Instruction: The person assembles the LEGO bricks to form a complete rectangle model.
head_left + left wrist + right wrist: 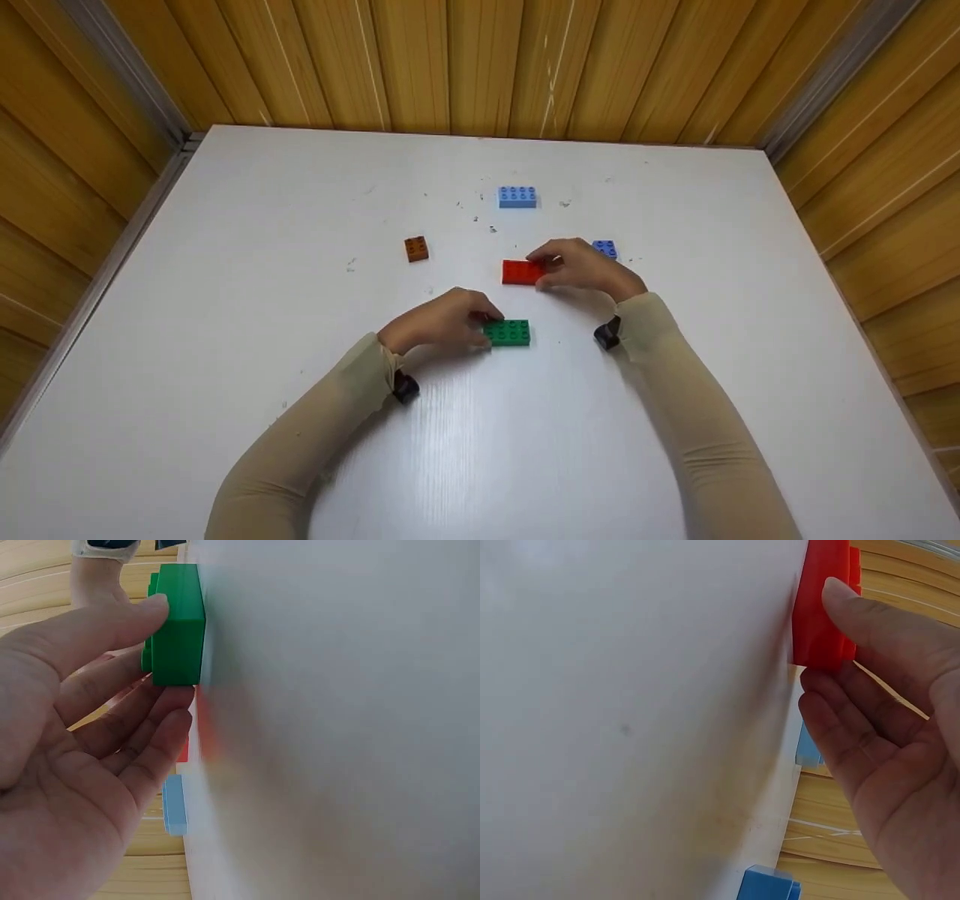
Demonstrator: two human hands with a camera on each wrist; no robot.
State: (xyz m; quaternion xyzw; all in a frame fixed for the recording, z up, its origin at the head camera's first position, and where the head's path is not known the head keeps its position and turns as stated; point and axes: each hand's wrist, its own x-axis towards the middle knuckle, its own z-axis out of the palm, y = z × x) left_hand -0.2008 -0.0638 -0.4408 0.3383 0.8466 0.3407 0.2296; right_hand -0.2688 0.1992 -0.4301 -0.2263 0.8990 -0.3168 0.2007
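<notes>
Your left grip [447, 319] pinches the green block [511, 333]; your right grip [583, 267] pinches the red block [517, 272] beyond it.

A plain work booth

We take this for a small booth set up for tabletop [187, 300] work: ribbed, wood-patterned walls [480, 67] enclose three sides, grey metal posts [846, 75] mark the corners, and the white surface spans between.
</notes>
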